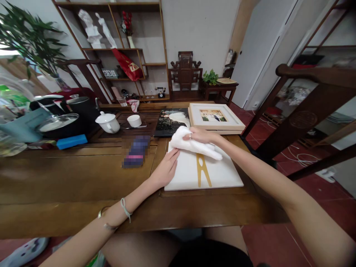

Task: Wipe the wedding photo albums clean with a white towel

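A white cloth [198,147] lies bunched over the upper part of a white board [219,172] just right of the frame's centre; a gold, two-legged shape [199,174] on the board shows below it. The right hand [201,135] grasps the cloth from above, its fingers curled into the folds. The left hand [167,167] rests at the board's left edge, its fingers stretched out and grasping nothing, the tips beside the cloth. The board lies flat on the brown wooden surface [78,185], near its front edge. Beyond it, above centre, are a dark picture panel [164,126] and, to its right, a pale framed picture [191,111]. Left of the board is a pixelated dark object [136,151], too masked to identify. Farther left stand a white cup [134,121], a lidded white pot [108,123], a blue block [72,141] and a glass-lidded pan [50,129]. A dark wooden chair [300,118] fills the right of the frame. At the top, left of centre, a shelf unit [154,64] holds a red bag [128,63], and leafy stems [36,40] spread in the upper left corner.
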`<state>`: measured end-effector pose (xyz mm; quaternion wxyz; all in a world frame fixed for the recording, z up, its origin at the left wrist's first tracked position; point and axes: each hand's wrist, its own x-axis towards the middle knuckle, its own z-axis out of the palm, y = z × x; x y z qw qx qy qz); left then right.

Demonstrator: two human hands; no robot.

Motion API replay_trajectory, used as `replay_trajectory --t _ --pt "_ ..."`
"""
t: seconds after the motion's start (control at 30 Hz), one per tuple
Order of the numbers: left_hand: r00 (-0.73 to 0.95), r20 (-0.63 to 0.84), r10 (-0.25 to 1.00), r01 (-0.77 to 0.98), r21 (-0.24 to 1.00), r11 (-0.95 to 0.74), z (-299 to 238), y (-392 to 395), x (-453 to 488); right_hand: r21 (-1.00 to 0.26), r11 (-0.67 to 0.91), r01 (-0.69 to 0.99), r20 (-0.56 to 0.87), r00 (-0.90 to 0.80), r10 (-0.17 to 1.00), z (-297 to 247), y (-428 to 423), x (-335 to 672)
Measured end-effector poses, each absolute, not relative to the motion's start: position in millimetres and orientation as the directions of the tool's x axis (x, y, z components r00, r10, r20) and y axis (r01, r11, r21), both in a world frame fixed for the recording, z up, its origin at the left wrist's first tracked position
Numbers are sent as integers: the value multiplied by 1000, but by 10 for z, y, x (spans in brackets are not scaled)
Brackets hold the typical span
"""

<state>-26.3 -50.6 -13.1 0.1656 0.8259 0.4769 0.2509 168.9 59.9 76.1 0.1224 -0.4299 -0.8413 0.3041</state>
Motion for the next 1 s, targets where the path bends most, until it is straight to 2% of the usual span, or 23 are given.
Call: replay_trajectory --t 0.27,0.47,0.7,0.87,1.0 --pt "411 261 874 703 520 -486 -134 -520 -259 -462 415 784 -68 -498 864 787 265 2537" --pt "414 253 874 714 506 -484 -146 -521 -258 -321 492 809 -35 -530 848 728 203 2962" --pt "412 270 870 702 514 -492 -164 -505 -268 -118 662 740 -24 -668 744 674 134 2774" --pt "417 253 873 709 510 -487 -151 -513 -267 -153 741 654 -8 -751 661 643 -154 2658" --pt "418 253 872 713 504 -488 -141 -521 -262 -112 825 554 8 -830 558 569 -676 2750"
